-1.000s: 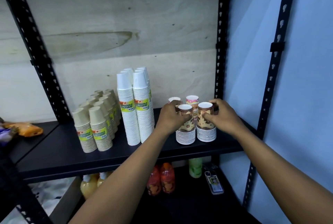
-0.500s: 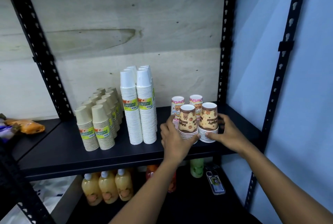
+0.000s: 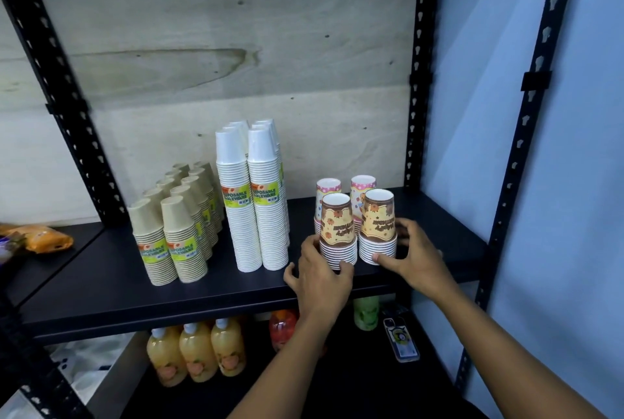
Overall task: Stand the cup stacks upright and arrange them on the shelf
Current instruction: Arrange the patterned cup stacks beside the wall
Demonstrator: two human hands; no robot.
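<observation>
Fingers of left hand (image 3: 320, 278) curl round left brown stack (image 3: 337, 233), right hand (image 3: 413, 251) grips right brown stack (image 3: 377, 226); each vertical, rims down.

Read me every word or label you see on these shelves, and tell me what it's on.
"DISPOSABLE TABLEWARE": green labels on the white cup stacks.
Same label, blurrier: on the beige cup stacks.
Print on the brown cup stacks: too blurred to read.
Labels on the juice bottles: unreadable.

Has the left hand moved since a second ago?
Yes. The left hand has moved down, from the top of the left brown cup stack to its base, close to the shelf's front edge.
</observation>
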